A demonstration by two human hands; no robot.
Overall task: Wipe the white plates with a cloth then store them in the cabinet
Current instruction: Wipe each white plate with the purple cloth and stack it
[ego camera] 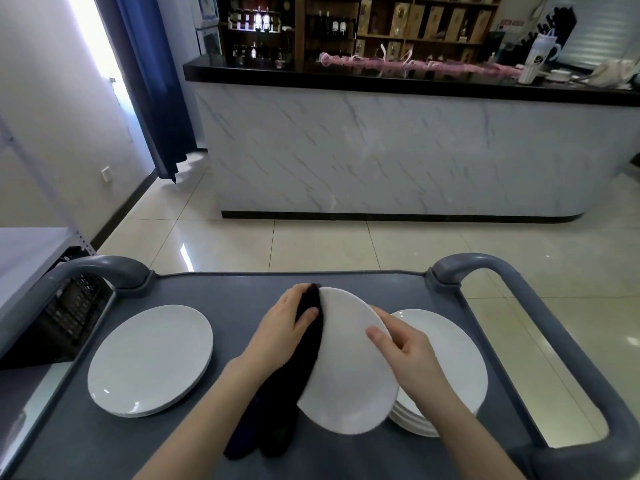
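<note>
While dark cloth (306,362) wraps its edge, the plate (349,372) looks plain white

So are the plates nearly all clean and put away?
Not yet. One white plate is being wiped: the left hand holds the dark cloth against it, the right hand holds its rim. The left stack may be done; the right stack probably waits. All are on the cart; none stored.
</note>
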